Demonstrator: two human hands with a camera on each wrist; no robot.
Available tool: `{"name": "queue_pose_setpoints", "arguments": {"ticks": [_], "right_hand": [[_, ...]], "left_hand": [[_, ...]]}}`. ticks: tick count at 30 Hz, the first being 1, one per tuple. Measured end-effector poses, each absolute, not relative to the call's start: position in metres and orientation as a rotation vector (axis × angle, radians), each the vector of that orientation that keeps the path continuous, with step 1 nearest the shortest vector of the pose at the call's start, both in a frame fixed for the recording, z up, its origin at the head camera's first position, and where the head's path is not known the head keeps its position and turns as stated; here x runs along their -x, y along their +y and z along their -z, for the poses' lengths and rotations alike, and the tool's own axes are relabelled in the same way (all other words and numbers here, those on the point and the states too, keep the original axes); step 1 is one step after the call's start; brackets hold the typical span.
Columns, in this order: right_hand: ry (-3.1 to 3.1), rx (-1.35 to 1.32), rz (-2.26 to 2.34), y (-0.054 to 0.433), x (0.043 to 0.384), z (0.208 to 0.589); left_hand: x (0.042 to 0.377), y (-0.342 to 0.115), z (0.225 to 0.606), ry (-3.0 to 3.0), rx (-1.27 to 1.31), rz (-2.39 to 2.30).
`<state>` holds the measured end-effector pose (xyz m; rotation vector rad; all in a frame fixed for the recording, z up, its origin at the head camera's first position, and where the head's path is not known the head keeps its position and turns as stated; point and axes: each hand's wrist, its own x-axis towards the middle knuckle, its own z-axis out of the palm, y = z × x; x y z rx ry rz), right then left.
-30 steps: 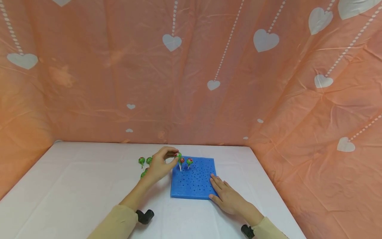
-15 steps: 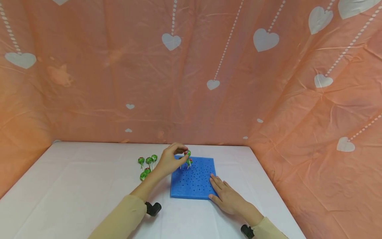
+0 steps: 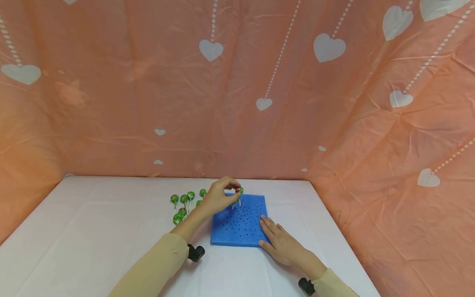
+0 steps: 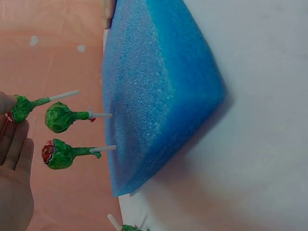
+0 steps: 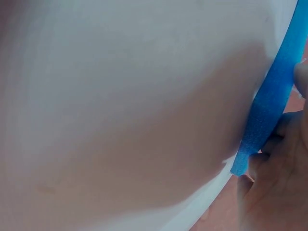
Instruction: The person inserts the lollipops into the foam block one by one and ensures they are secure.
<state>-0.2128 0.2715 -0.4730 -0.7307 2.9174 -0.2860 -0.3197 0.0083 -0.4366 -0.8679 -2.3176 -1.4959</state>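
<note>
Between thumb and fingers my left hand (image 3: 219, 199) pinches the green and red wrapped head of a lollipop (image 4: 21, 109). Its white stick points at the blue foam block (image 3: 239, 231), with the tip apart from the surface in the left wrist view. Two more lollipops, one green (image 4: 59, 118) and one showing red and green (image 4: 57, 155), stand with their sticks in the block; in the head view the left hand mostly hides them. My right hand (image 3: 283, 246) rests with spread, straight fingers on the block's right edge. Many small holes dot the block's top.
Several loose lollipops (image 3: 184, 199) lie on the white tablecloth (image 3: 92, 231) left of the block, partly behind the left forearm. An orange curtain (image 3: 193, 115) with white hearts hangs behind the table and along its sides.
My left hand has moved right over the block with the pinched lollipop, past the two standing ones. More loose lollipops show behind it. The right hand has stayed on the block's edge.
</note>
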Motion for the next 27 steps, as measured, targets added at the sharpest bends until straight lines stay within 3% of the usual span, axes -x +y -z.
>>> {"name": "queue_pose_setpoints", "arguments": {"ticks": [27], "right_hand": [[2.908, 0.716, 0.291, 0.272, 0.213, 0.473]], "left_hand": [[0.329, 0.025, 0.446, -2.468, 0.945, 1.374]]}}
